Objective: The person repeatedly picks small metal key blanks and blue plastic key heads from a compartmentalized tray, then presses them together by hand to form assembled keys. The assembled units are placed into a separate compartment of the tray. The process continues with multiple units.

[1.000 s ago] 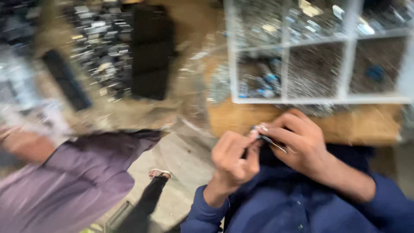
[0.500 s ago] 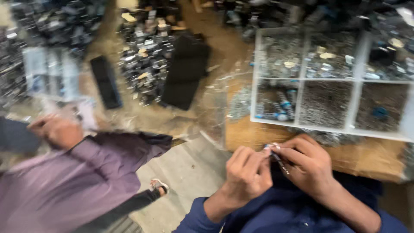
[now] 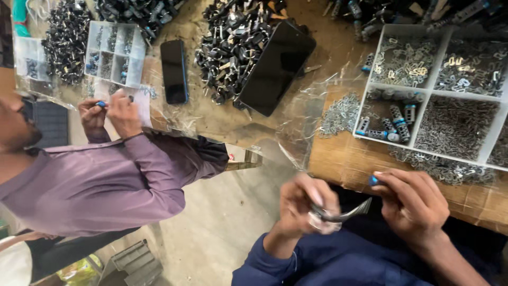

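Left hand pinches the metal tweezers, right hand fingertips clamp 1 small blue-capped part; keep both steady and close above the cardboard.

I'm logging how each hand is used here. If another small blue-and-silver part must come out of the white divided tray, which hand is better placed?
Probably the right hand: it lies just below the white divided tray and pinches only a small blue part. The left hand is farther away and grips the metal tweezers.

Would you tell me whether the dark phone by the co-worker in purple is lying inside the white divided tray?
No, the dark phone lies flat on the table beside the small divided tray, not inside it.
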